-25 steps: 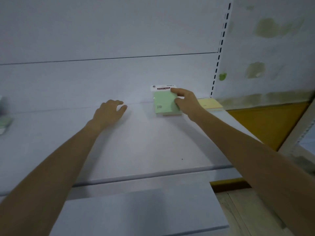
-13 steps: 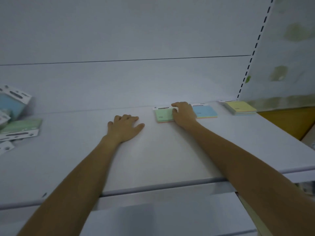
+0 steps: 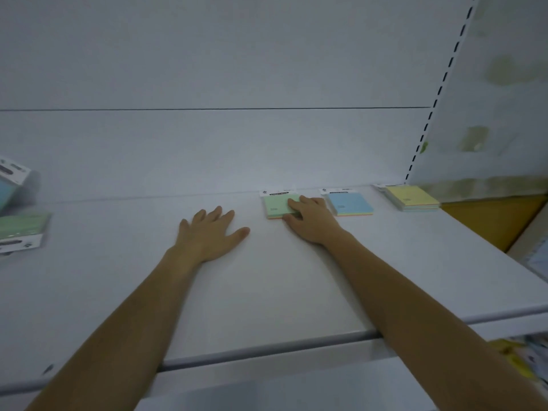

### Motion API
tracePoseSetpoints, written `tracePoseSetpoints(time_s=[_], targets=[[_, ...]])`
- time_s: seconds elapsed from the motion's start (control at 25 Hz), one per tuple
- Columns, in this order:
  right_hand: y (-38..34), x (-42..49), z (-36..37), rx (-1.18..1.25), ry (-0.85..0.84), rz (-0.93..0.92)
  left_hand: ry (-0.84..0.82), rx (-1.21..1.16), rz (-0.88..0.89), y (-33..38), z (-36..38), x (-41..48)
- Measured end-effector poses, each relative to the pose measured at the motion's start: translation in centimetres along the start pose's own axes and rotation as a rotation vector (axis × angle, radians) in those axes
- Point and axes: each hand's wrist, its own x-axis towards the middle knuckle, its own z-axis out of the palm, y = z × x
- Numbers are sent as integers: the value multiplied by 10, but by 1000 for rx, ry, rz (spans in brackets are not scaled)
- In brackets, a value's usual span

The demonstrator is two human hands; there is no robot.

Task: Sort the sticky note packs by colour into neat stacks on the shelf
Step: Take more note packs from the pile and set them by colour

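Note:
A green sticky note pack [image 3: 276, 205] lies flat at the back of the white shelf [image 3: 267, 286]. My right hand [image 3: 311, 222] rests on its right part, fingers laid over the pack and thumb against its front edge. To its right lie a blue pack [image 3: 351, 203] and a yellow stack [image 3: 412, 197], in a row along the back wall. My left hand [image 3: 209, 232] lies flat on the shelf, fingers spread, holding nothing, left of the green pack. At the far left, loose packs are jumbled: a green one [image 3: 22, 226] and a blue one [image 3: 9, 188] leaning up.
The shelf's back panel rises behind the packs. A slotted upright [image 3: 427, 123] bounds the shelf on the right, with a stained wall and a yellow panel [image 3: 486, 221] beyond. The shelf's front lip [image 3: 267, 351] crosses under both forearms; another shelf lies below.
The green pack went from tilted up in my right hand to flat on the shelf. My left hand flattened. The view shifted left, revealing the blue pack and the loose packs.

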Motion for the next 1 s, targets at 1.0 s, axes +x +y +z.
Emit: tracePoseSetpoints(time_s=[1.0], targets=[[-206, -5, 19, -228, 279, -707, 553, 300, 55, -162, -71, -91]])
